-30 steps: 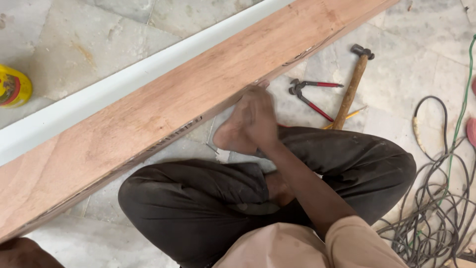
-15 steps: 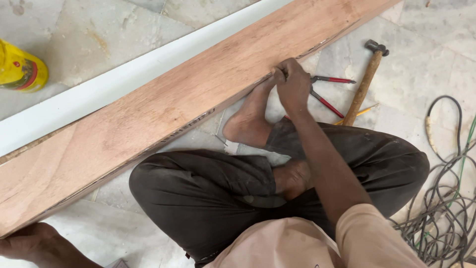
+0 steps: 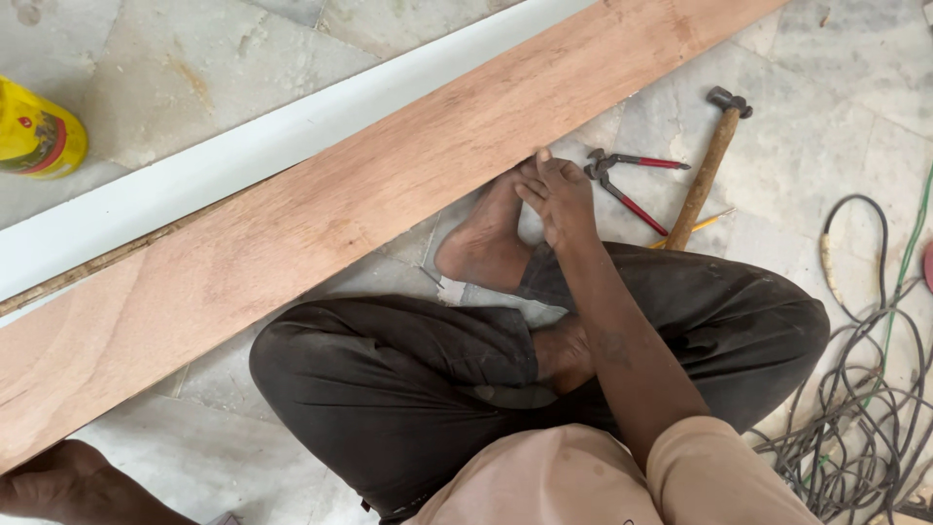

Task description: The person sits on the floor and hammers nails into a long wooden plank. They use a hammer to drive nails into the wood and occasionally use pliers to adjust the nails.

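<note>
I sit cross-legged on a stone floor behind a long wooden plank (image 3: 321, 214) that runs diagonally across it. My right hand (image 3: 559, 199) lies over the toes of my bare foot (image 3: 481, 243), and its fingertips touch the plank's near edge. Nothing shows in this hand. Red-handled pincers (image 3: 627, 180) lie just right of it, then a wooden-handled hammer (image 3: 705, 165). My left hand (image 3: 58, 481) is at the bottom left corner, by the plank's low end. It is mostly cut off by the frame edge.
A white strip (image 3: 292, 136) lies along the plank's far side. A yellow container (image 3: 34, 131) stands at the far left. A yellow pencil (image 3: 705, 224) lies by the hammer. Tangled cables (image 3: 865, 389) cover the floor at the right.
My right hand rose from beside my foot to the plank's edge near the pincers and now rests there. My left hand has come into view at the bottom left.
</note>
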